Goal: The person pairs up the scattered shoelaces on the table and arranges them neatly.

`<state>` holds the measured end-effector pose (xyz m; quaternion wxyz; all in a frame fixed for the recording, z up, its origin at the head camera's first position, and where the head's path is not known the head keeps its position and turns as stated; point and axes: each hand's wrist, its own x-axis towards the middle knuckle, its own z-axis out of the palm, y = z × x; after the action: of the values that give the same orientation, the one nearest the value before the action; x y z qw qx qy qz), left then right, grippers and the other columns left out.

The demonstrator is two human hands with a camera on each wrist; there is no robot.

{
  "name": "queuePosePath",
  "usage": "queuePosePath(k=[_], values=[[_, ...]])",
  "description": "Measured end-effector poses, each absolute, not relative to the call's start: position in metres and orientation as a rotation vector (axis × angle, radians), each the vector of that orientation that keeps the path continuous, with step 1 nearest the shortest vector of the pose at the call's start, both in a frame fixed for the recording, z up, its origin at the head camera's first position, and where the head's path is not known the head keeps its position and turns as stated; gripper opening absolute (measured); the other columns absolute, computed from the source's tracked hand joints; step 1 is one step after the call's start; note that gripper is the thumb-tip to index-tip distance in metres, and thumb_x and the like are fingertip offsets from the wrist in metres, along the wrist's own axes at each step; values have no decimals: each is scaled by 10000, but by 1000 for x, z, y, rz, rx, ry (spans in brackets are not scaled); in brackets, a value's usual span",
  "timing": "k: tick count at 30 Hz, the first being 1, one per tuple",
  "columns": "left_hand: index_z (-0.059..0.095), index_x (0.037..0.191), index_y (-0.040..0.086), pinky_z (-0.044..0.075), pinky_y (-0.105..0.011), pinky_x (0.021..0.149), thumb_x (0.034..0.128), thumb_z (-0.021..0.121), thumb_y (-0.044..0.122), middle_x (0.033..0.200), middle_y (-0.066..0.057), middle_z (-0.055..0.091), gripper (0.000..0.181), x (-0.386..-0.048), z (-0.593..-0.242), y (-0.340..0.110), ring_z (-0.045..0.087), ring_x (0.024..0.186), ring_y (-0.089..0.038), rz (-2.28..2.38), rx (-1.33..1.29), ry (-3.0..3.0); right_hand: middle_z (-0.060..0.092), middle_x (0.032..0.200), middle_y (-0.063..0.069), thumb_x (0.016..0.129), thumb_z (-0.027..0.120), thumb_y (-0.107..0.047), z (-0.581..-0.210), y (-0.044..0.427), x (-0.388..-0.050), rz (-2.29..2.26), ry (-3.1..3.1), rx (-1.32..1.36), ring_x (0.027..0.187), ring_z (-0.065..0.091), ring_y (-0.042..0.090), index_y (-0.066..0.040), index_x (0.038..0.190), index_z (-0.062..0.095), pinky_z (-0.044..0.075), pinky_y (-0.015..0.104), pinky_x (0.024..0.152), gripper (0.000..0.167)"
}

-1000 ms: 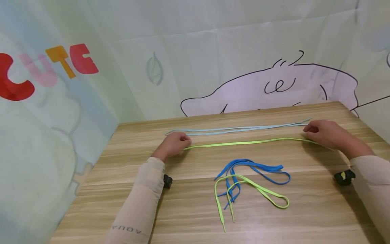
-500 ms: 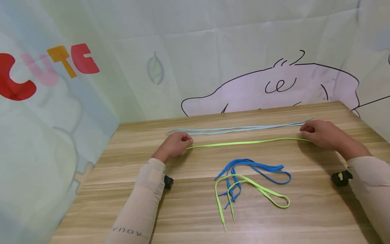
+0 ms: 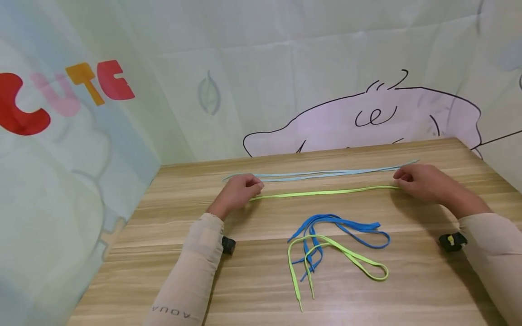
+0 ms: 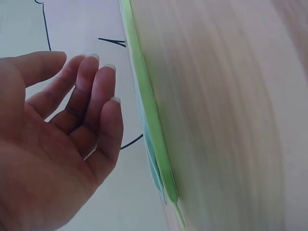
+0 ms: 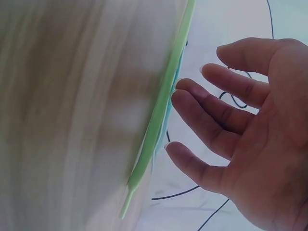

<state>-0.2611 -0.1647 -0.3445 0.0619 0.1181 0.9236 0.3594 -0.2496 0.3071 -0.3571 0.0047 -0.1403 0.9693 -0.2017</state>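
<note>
A yellow-green shoelace [image 3: 322,193] lies stretched nearly straight across the table, between my two hands. Over its left end hovers my left hand [image 3: 238,192], and in the left wrist view its loosely curled fingers hold nothing, apart from the lace [image 4: 153,108]. My right hand [image 3: 426,183] hangs above the other end. The right wrist view has its fingers spread and relaxed, with the lace [image 5: 159,110] beside them and nothing gripped. Just behind runs a pale blue shoelace [image 3: 346,172], doubled and laid lengthwise.
Nearer the front, a folded blue shoelace [image 3: 326,218] lies partly under a second, looped yellow-green shoelace [image 3: 346,253]. The wood-grain table [image 3: 163,271] ends at the back against a printed cloth [image 3: 261,77].
My right hand has drifted left, inward over the lace. The left hand has shifted slightly to the right. All the shoelaces stay where they were.
</note>
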Motion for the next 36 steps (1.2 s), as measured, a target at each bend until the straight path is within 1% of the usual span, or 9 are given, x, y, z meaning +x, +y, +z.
queuePosePath(k=[4,7,13,18,22,30,36], values=[[699,1058,73,465,-319,663,1010,595,279,888,-29,656,236,-261,-346,-161,597,803,-200,1105,394,2749,695,943,149,988,603,-157,-356,303,-248,-634,3044,-470,911,641,339,78,1100,651,493,539,816,264],[701,1054,75,474,-312,666,1012,594,277,901,-36,668,233,-259,-346,-157,634,806,-205,1106,429,2712,700,944,133,980,617,-152,-356,297,-246,-638,3034,-490,914,648,332,75,1100,656,499,540,824,260],[708,1035,61,493,-316,691,1016,595,245,882,-47,666,217,-254,-346,-152,629,788,-198,1095,507,2675,705,930,99,972,634,-169,-354,285,-243,-635,3019,-552,895,658,301,63,1084,669,513,531,820,260],[702,1062,38,530,-331,749,1021,592,230,890,-46,668,225,-252,-345,-144,652,804,-221,1155,570,2596,708,961,111,974,618,-188,-350,278,-238,-602,3035,-519,914,659,305,50,1110,674,510,537,835,280],[700,1063,62,526,-340,757,1023,588,251,895,-37,669,224,-252,-346,-137,656,809,-211,1139,594,2574,709,985,112,973,615,-191,-348,273,-233,-600,3036,-516,933,657,308,36,1129,675,509,536,843,282],[705,1084,122,524,-326,715,1007,603,264,923,-1,668,191,-245,-349,-129,643,804,-168,1039,638,2598,711,965,54,970,639,-173,-348,257,-229,-687,3019,-610,924,664,247,-4,1107,695,527,493,829,225],[720,1000,222,501,-311,732,977,628,379,910,106,661,183,-235,-345,-118,595,810,-103,790,773,2745,704,973,47,972,632,-184,-346,245,-223,-662,3016,-620,917,654,232,-19,1120,692,529,484,823,230]])
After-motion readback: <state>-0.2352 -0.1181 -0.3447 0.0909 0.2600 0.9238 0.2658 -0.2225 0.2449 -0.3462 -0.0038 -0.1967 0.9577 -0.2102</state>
